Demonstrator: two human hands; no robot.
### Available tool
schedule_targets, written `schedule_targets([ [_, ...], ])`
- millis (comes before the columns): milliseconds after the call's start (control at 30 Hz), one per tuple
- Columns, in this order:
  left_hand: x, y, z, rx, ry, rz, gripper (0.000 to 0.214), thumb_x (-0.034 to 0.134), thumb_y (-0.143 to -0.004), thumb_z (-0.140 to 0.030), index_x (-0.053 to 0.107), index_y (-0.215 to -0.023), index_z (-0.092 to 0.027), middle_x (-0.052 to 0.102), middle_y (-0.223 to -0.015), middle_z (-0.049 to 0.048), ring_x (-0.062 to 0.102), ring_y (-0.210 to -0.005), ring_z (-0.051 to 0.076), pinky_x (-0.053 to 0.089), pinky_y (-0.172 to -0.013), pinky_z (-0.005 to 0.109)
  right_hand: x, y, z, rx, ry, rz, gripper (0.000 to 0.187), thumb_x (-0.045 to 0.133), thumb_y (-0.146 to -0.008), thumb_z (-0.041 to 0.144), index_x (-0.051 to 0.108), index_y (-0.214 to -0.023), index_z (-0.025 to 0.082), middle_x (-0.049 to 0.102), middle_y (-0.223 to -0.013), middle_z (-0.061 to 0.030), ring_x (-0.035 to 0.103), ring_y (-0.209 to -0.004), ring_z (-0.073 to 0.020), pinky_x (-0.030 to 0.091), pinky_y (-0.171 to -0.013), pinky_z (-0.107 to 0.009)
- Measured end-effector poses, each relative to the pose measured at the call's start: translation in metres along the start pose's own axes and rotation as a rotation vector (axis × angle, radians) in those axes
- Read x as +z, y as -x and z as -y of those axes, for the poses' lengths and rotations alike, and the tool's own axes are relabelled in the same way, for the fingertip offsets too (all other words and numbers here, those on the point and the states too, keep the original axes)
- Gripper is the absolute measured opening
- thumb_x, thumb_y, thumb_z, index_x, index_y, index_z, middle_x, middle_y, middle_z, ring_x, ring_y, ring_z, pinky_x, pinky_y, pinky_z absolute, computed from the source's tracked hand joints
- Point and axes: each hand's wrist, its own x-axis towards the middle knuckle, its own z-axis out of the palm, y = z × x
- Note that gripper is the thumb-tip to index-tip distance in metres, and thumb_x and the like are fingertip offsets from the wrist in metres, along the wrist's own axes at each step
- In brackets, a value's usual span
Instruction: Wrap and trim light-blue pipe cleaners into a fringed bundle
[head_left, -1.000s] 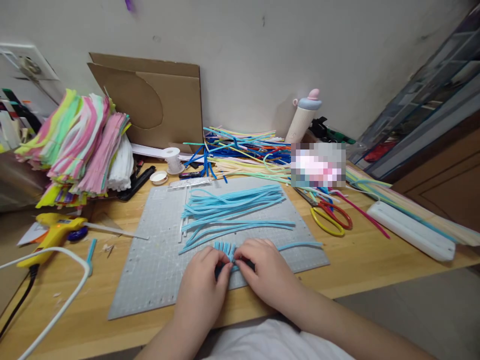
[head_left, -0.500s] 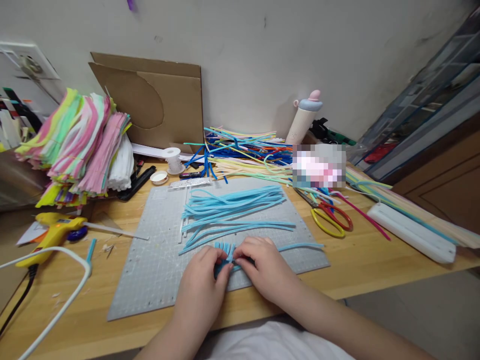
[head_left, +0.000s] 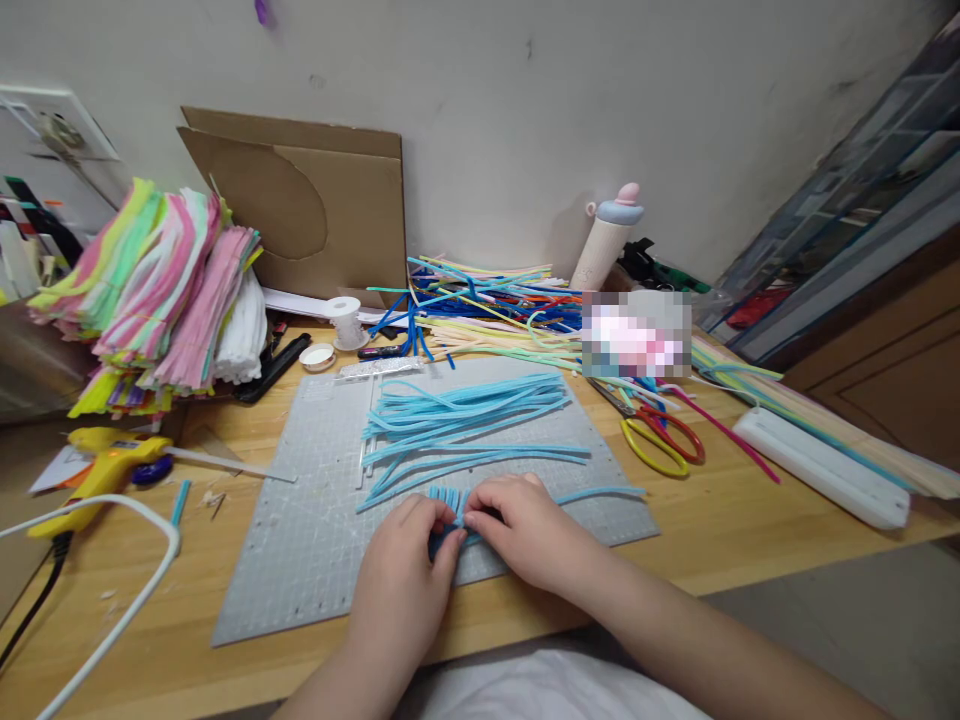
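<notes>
Near the front of the grey cutting mat, my left hand pinches a row of folded blue pipe cleaners between thumb and fingers. My right hand meets it from the right, its thumb and index fingertips closed on the same blue piece. One long blue strand runs out to the right from behind the right hand. Both hands cover much of the folded piece. Beyond them on the mat lie a few loose blue pipe cleaners and a thicker bundle of blue pipe cleaners.
Scissors lie right of the mat, beside a long white case. A yellow glue gun and its white cable stand at left, below bundled pastel pipe cleaners. A bottle and cardboard are against the wall.
My right fingertips have shifted very slightly left along the blue piece. The left hand keeps its pinch, and the other things stay where they were.
</notes>
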Motion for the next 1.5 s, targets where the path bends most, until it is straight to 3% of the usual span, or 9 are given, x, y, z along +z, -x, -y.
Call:
schedule_targets([
  [633,0.008,0.002,0.0,-0.029,-0.078,-0.003,0.013,0.049,-0.082,-0.019,0.057,-0.071,-0.021,0.061,-0.072,0.0025,0.055,-0.071,0.021,0.037,-0.064,0.03,0.003,-0.007,0.012,0.05,0.174,0.012,0.019,0.05,-0.083,0.017,0.064,-0.069,0.018,0.067,-0.076,-0.0029,0.056,-0.078,-0.0171,0.027,-0.072,-0.031],
  [933,0.009,0.002,0.002,-0.038,-0.071,-0.013,0.009,0.051,-0.08,-0.018,0.056,-0.072,-0.02,0.06,-0.073,0.0013,0.055,-0.073,0.02,0.037,-0.065,0.031,0.005,0.001,0.006,0.037,0.053,-0.015,0.009,0.059,-0.08,0.025,0.062,-0.073,0.019,0.064,-0.076,0.0008,0.053,-0.079,-0.0147,0.026,-0.071,-0.028],
  [1100,0.009,0.003,0.002,-0.029,-0.082,-0.011,0.008,0.052,-0.079,-0.016,0.057,-0.074,-0.02,0.059,-0.075,0.0013,0.054,-0.074,0.02,0.037,-0.065,0.031,0.008,0.001,0.004,0.045,0.043,-0.037,0.016,0.061,-0.08,0.032,0.062,-0.07,0.019,0.063,-0.074,0.0006,0.053,-0.077,-0.0148,0.025,-0.071,-0.029],
  [1300,0.01,0.003,0.003,-0.011,-0.058,-0.024,0.007,0.052,-0.081,-0.019,0.057,-0.084,-0.021,0.059,-0.078,0.0007,0.054,-0.075,0.019,0.037,-0.066,0.031,0.007,-0.002,0.005,0.058,0.049,-0.017,0.012,0.057,-0.082,0.023,0.062,-0.071,0.019,0.064,-0.076,-0.0001,0.053,-0.078,-0.0148,0.025,-0.071,-0.029],
  [1500,0.01,0.003,0.002,-0.039,-0.068,-0.018,0.012,0.051,-0.081,-0.018,0.056,-0.09,-0.023,0.058,-0.076,-0.0004,0.053,-0.073,0.019,0.035,-0.065,0.03,0.003,-0.004,0.004,0.088,0.009,0.032,0.012,0.061,-0.078,0.027,0.061,-0.07,0.019,0.065,-0.074,0.0006,0.053,-0.076,-0.0148,0.026,-0.072,-0.03],
])
